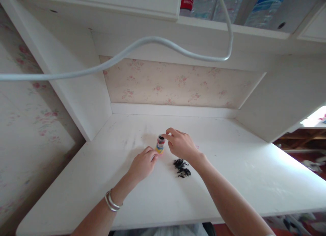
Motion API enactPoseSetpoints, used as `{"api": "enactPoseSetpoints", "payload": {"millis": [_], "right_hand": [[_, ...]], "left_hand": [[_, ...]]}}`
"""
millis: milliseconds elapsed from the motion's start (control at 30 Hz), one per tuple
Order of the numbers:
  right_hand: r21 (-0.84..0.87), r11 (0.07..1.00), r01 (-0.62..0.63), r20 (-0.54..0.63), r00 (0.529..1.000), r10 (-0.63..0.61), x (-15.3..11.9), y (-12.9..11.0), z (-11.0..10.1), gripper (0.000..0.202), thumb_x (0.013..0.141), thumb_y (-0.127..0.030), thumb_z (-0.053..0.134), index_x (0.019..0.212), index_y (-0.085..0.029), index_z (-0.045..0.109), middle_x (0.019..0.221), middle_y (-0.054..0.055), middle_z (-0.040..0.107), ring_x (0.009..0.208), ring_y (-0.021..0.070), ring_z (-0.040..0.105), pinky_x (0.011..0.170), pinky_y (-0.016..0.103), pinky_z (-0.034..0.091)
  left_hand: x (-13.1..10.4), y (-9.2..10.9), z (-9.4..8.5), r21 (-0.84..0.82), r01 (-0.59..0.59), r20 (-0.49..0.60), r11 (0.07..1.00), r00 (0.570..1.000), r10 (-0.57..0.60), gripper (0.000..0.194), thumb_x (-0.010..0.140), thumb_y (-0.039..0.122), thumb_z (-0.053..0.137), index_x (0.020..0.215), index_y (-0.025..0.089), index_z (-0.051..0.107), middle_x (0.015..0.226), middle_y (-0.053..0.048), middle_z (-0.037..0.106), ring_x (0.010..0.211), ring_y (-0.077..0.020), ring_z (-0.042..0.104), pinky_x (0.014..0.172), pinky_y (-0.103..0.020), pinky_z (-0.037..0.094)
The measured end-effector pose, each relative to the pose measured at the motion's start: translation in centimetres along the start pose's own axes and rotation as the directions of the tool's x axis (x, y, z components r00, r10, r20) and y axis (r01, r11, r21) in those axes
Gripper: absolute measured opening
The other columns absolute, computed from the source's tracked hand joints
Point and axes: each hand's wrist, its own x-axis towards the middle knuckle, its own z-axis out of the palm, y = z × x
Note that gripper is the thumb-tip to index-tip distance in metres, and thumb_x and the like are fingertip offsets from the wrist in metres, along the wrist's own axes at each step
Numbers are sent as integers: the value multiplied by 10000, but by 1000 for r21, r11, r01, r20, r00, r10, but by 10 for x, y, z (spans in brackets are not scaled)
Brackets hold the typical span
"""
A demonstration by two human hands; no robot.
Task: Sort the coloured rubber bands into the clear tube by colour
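Note:
A small clear jar (pixel 160 144) with a colourful label stands upright on the white desk, its mouth uncovered and something dark inside. My left hand (pixel 144 162) has its fingers closed at the lower left side of the jar, steadying it. At the jar's mouth is my right hand (pixel 180 143), its thumb and fingertips pinched together at the rim; whatever they hold is too small to name. A loose pile of small black bands (pixel 181 167) lies on the desk below my right hand.
Beyond the hands, the white desk (pixel 122 127) meets a back panel with flowered paper. A white cable (pixel 158 40) hangs across the upper view. Plastic bottles (pixel 203 3) stand on the shelf above. A small pink loop (pixel 197 147) lies right of my right hand.

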Motion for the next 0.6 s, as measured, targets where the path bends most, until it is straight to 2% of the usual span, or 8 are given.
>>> {"api": "enactPoseSetpoints", "payload": {"millis": [200,333,500,600], "right_hand": [[30,999,-10,-42,999,11,-2,1,2,381,889,-133,419,1177,-284,617,1208,39,560,948,176,582,718,260,453],[106,994,-42,-107,993,53,-3,2,3,324,928,-188,410,1105,-289,663,1171,23,582,868,153,598,670,245,440],[264,960,-94,-212,965,153,-12,13,12,219,931,-261,484,1006,-270,689,1079,13,624,779,129,601,667,236,421],[388,910,-146,-216,945,244,-28,25,27,173,909,-306,537,893,-243,697,982,9,642,673,107,575,659,236,421]], "left_hand": [[0,-1,1,-2,-18,-24,1000,1000,18,229,923,269,410,968,241,633,996,-24,605,783,-128,611,753,-237,448],[2,-3,0,-3,-5,-27,1000,1000,5,236,918,266,409,973,238,636,992,-26,624,802,-139,614,750,-246,450],[1,-1,0,11,-20,-2,1000,1000,20,232,898,227,422,972,218,641,958,-31,669,873,-167,615,798,-272,448],[-5,9,6,18,-63,41,998,997,63,228,902,229,416,963,231,635,1004,-22,674,902,-167,622,823,-277,449]]}}
